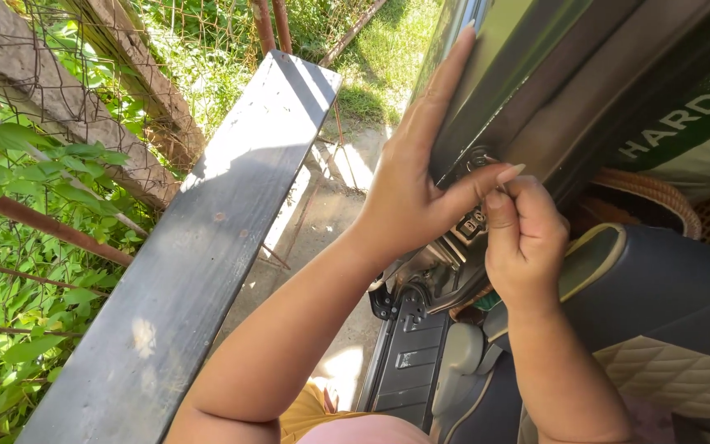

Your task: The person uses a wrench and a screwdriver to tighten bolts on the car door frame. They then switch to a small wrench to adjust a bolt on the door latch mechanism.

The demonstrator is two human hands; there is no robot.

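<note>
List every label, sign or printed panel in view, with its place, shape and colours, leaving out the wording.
Printed panel: top right, behind the dark door pillar; slanted green band with white block letters above a pale area.
Small switch block: centre, between the left hand and right hand; dark, with tiny pale markings too small to make out.

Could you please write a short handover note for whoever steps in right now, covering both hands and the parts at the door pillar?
Left hand: flat against the dark door pillar, fingers stretched upward along it, thumb reaching across to the small metal fitting.
Right hand: closed in a pinch grip just below that fitting; what it pinches is too small to tell.
Nearby: the quilted seat sits lower right, the black step plate lies below the hands, and a grey plank lies outside the open door.
Done: both hands are placed at the fitting.
Left: cannot be judged; the fitting's state is hidden by the fingers.
</note>
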